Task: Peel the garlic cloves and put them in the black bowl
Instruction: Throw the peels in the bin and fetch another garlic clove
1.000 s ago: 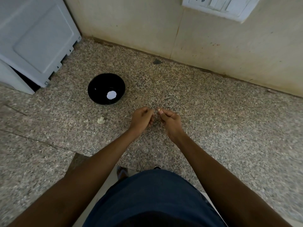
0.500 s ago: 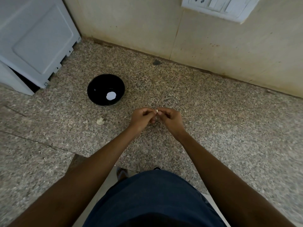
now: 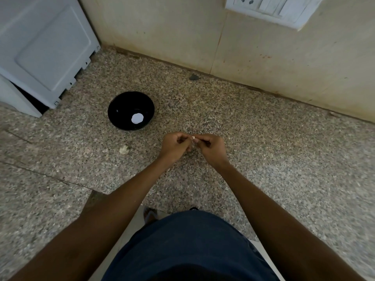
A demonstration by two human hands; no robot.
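Both hands meet above the middle of the speckled granite surface [image 3: 263, 159], fingers curled, with a small pale garlic clove [image 3: 193, 137] pinched between their tips. The left hand [image 3: 174, 146] grips it from one side and the right hand [image 3: 211, 147] from the other, knuckles nearly touching; the clove is too small to tell how much skin is on it. The black bowl [image 3: 121, 110] sits toward the back left of the surface, well apart from the hands, and holds a single round white piece [image 3: 137, 118] on its bottom. A scrap of whitish garlic skin [image 3: 124, 149] lies on the surface between the bowl and the near edge, left of the hands. A grey appliance panel [image 3: 44, 47] stands in the back left corner, and a white switchboard [image 3: 274, 7] is mounted on the wall behind.
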